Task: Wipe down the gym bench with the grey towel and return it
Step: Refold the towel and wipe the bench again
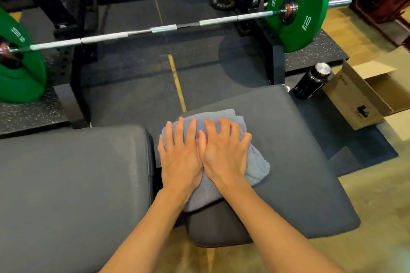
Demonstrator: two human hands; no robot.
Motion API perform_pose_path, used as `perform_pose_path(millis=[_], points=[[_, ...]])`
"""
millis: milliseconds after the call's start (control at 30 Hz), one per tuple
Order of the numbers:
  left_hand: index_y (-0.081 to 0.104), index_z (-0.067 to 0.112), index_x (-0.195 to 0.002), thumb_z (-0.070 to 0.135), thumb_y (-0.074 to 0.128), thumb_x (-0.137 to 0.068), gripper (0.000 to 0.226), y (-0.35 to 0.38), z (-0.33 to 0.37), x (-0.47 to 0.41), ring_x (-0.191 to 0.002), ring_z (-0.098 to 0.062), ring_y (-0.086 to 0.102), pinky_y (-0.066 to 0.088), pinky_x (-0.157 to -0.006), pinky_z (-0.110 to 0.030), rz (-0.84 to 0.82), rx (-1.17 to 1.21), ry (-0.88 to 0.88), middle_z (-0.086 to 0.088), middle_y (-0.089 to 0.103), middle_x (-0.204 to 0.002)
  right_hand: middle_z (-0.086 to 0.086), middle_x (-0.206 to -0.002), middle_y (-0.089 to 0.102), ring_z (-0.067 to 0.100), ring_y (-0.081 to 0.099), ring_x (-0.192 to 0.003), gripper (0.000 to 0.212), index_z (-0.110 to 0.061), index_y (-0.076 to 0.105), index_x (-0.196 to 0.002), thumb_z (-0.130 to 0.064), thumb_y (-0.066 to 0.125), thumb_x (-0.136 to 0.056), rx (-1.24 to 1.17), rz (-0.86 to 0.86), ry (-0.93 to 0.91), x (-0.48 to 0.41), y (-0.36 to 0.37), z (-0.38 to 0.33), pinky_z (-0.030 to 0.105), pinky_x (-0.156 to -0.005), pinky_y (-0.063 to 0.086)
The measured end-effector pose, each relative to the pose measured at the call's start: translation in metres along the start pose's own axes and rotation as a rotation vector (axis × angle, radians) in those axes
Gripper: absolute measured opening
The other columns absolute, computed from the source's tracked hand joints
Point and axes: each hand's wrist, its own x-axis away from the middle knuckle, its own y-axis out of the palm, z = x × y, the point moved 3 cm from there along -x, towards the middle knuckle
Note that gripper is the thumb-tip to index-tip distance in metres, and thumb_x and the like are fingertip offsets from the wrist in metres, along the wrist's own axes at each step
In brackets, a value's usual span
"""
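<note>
The gym bench has two dark grey pads: a long back pad (73, 184) on the left and a seat pad (295, 162) on the right. A folded grey towel (255, 162) lies on the left part of the seat pad, close to the gap between the pads. My left hand (179, 157) and my right hand (224, 153) press flat on the towel side by side, fingers spread and thumbs touching. The hands cover much of the towel.
A barbell (137, 32) with green 10 kg plates (297, 4) rests across a black rack (82, 29) beyond the bench. A black bottle (310, 82) and an open cardboard box (363, 97) stand on the floor at the right.
</note>
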Motion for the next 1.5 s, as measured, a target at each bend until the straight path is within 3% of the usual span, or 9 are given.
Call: perform_pose_path(millis=[100,267,467,667,933,1067,1200,1300,1500], points=[[0.025,0.023,-0.151,0.041,0.030,-0.102,0.052,-0.001,-0.006,-0.040,-0.146,-0.031,0.014,0.020,-0.115,-0.048,0.057,0.079,-0.078,-0.007,0.023,-0.158,0.004,-0.108,0.063,0.027,0.055,-0.096,0.032,-0.023,0.065,-0.098,-0.041,0.038,-0.093,-0.031,-0.010,-0.031,-0.042,0.015,-0.010,0.045,-0.081,0.036],[0.029,0.021,-0.147,0.044,0.025,-0.102,0.050,-0.008,-0.005,-0.067,-0.137,-0.034,0.029,0.030,-0.107,-0.053,0.064,0.093,-0.110,-0.007,0.036,-0.149,0.002,-0.117,0.057,0.026,0.047,-0.105,0.034,-0.025,0.059,-0.111,-0.042,0.032,-0.097,-0.042,-0.142,-0.106,-0.074,0.025,-0.015,0.045,-0.086,0.028],[0.025,0.016,-0.150,0.039,0.026,-0.103,0.053,-0.001,0.027,-0.006,-0.147,-0.032,0.012,0.011,-0.116,-0.052,0.060,-0.079,-0.020,-0.011,0.021,-0.159,0.002,-0.118,0.057,0.025,0.049,-0.105,0.030,-0.024,0.057,-0.116,-0.038,0.038,-0.096,-0.130,-0.145,-0.094,-0.014,-0.002,0.028,0.043,-0.085,0.031],[0.040,0.011,-0.145,0.039,0.019,-0.096,0.060,0.018,0.080,0.061,-0.142,-0.037,0.028,0.019,-0.114,-0.057,0.008,-0.187,0.071,-0.018,0.036,-0.151,0.001,-0.120,0.063,0.023,0.059,-0.108,0.042,-0.027,0.061,-0.121,-0.042,0.036,-0.091,-0.099,-0.101,-0.034,0.051,-0.035,0.094,0.043,-0.083,0.044],[0.046,0.012,-0.141,0.043,0.014,-0.095,0.064,0.039,0.163,-0.001,-0.141,-0.037,0.031,0.021,-0.112,-0.056,-0.013,-0.149,0.178,-0.017,0.042,-0.148,0.000,-0.122,0.059,0.024,0.054,-0.109,0.032,-0.028,0.060,-0.116,-0.039,0.041,-0.093,-0.087,-0.082,0.104,-0.012,-0.031,0.172,0.044,-0.084,0.039],[0.033,0.020,-0.148,0.049,-0.002,-0.089,0.075,0.041,0.178,-0.058,-0.146,-0.030,0.019,0.010,-0.116,-0.050,0.034,-0.124,0.161,-0.009,0.032,-0.155,0.002,-0.126,0.052,0.026,0.045,-0.113,0.032,-0.026,0.053,-0.120,-0.039,0.037,-0.097,-0.126,-0.140,0.112,-0.074,-0.011,0.180,0.045,-0.087,0.033],[0.036,0.023,-0.147,0.043,0.023,-0.101,0.052,0.050,0.183,-0.101,-0.144,-0.027,0.023,0.014,-0.115,-0.049,0.106,-0.067,0.157,-0.006,0.036,-0.153,0.005,-0.126,0.049,0.028,0.044,-0.113,0.037,-0.025,0.048,-0.125,-0.044,0.030,-0.099,-0.187,-0.148,0.165,-0.112,0.007,0.188,0.048,-0.090,0.034],[0.045,0.020,-0.141,0.040,0.033,-0.101,0.046,0.054,0.183,-0.104,-0.139,-0.029,0.032,0.019,-0.114,-0.051,0.161,-0.041,0.195,-0.007,0.044,-0.147,0.006,-0.133,0.047,0.028,0.041,-0.117,0.043,-0.027,0.042,-0.134,-0.048,0.028,-0.099,-0.232,-0.181,0.196,-0.110,0.010,0.189,0.051,-0.089,0.035],[0.052,0.011,-0.136,0.045,0.019,-0.092,0.064,0.048,0.185,-0.039,-0.135,-0.035,0.039,0.023,-0.111,-0.057,0.100,-0.082,0.265,-0.014,0.050,-0.141,0.005,-0.135,0.045,0.028,0.040,-0.122,0.046,-0.026,0.038,-0.137,-0.048,0.030,-0.099,-0.153,-0.203,0.221,-0.045,-0.016,0.198,0.049,-0.091,0.036]])
